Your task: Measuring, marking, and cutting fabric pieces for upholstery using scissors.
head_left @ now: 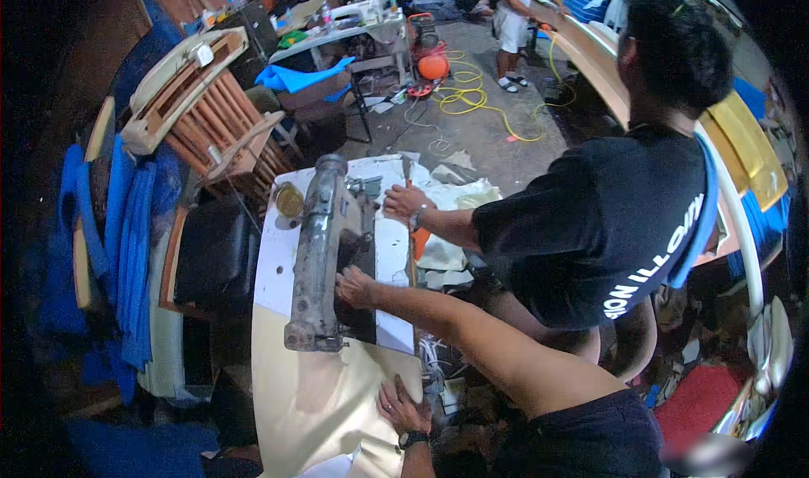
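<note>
My left hand (404, 409), a watch on its wrist, lies with fingers spread on cream sheet material (329, 394) that drapes over the near end of the table. My right arm reaches in from the lower right. Its hand (357, 287) is curled beside the worn grey sewing machine (317, 250), at the dark gap along its right side; whatever the fingers hold is hidden. Across the white tabletop (392, 255), a co-worker's hand (408, 203) rests near the machine's far end. That co-worker, in a black T-shirt (590, 225), stands close on the right.
A round tin (289, 198) sits left of the machine. Further left are a wooden slatted frame (219, 120) and hanging blue cloth (135, 250). Beyond the table, a yellow hose (472, 99) coils on the floor by a red-orange compressor (432, 65). Another person works in the background.
</note>
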